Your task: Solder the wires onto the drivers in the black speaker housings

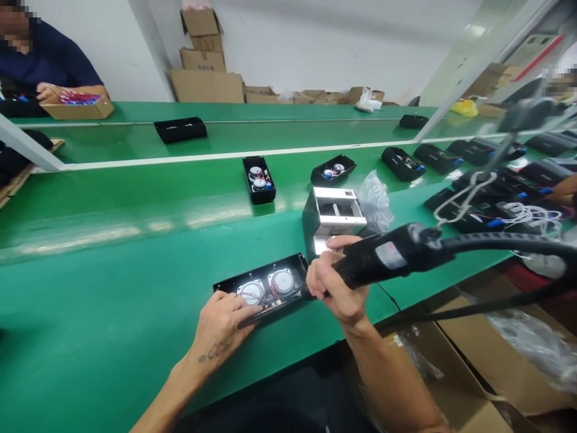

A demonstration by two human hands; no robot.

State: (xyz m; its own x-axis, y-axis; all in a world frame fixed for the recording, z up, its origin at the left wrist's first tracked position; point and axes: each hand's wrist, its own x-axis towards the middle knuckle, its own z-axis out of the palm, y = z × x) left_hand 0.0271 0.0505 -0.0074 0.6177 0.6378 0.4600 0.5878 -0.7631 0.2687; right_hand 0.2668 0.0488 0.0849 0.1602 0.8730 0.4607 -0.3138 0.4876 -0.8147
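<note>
A black speaker housing [288, 307] lies open on the green bench, two round silver speaker drivers [282, 281] and thin wires showing inside. My left hand [225, 316] grips its left end, fingers over the near and far edges. In my right hand [338, 282] is a black electric screwdriver [383, 255], its tip angled down at the housing's right end; the exact contact point is hidden by my fingers. Just behind my right hand stands a white and black screw feeder [338, 210], partly covered by the hand.
More open speaker housings [259, 180] sit on the green conveyor, with several crowded at the right by white cable [532, 216]. The screwdriver's cord [509, 243] runs right from a hook [469, 195]. A co-worker [58, 60] sits far left. Cardboard boxes [455, 367] stand below right.
</note>
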